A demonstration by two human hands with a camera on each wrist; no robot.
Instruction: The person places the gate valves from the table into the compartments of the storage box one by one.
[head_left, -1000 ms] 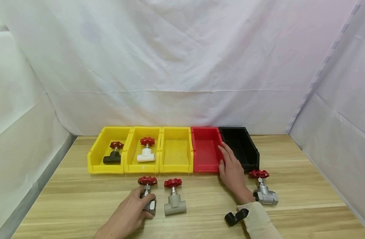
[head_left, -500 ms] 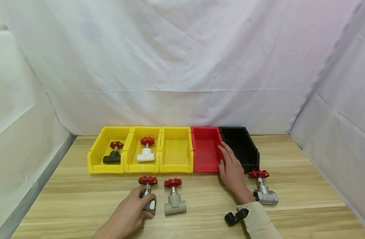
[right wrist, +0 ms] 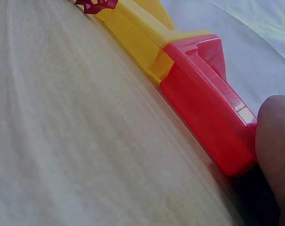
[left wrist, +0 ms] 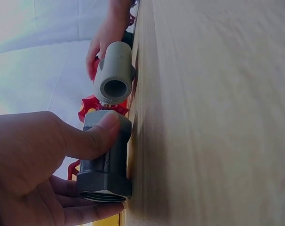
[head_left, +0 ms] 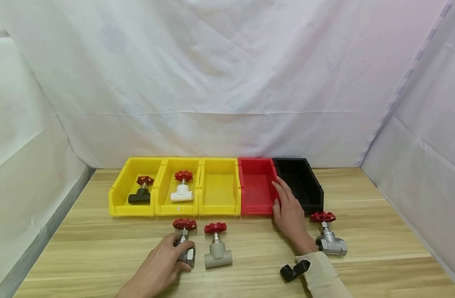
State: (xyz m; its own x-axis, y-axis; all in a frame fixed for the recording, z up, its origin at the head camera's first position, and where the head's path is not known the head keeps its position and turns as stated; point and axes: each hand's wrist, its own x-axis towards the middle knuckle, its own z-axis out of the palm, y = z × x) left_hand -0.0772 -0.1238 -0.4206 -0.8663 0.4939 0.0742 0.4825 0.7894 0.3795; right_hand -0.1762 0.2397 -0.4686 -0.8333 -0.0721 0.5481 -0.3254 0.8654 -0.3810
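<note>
My left hand [head_left: 160, 265] holds a metal globe valve [left wrist: 105, 157] by its body, thumb on one side and fingers on the other. The valve's red handwheel [head_left: 184, 224] points toward the bins, and the hand hides part of its body. Just to the right lies a grey plastic valve [head_left: 218, 254] with a red handwheel, apart from the hand. My right hand [head_left: 290, 215] rests on the wall where the red bin [head_left: 258, 210] meets the black bin [head_left: 317, 186], fingers fairly straight. In the right wrist view only part of that hand shows, against the red bin.
Three yellow bins [head_left: 220, 210] stand left of the red one. A black plastic valve [head_left: 140, 196] and a white valve [head_left: 182, 193] lie in the two leftmost. Near my right wrist lies another metal valve [head_left: 331, 243]. White cloth [head_left: 227, 82] hangs behind.
The metal valve in my left hand has shifted very slightly away from me and to the right. My right hand and the bins look the same.
</note>
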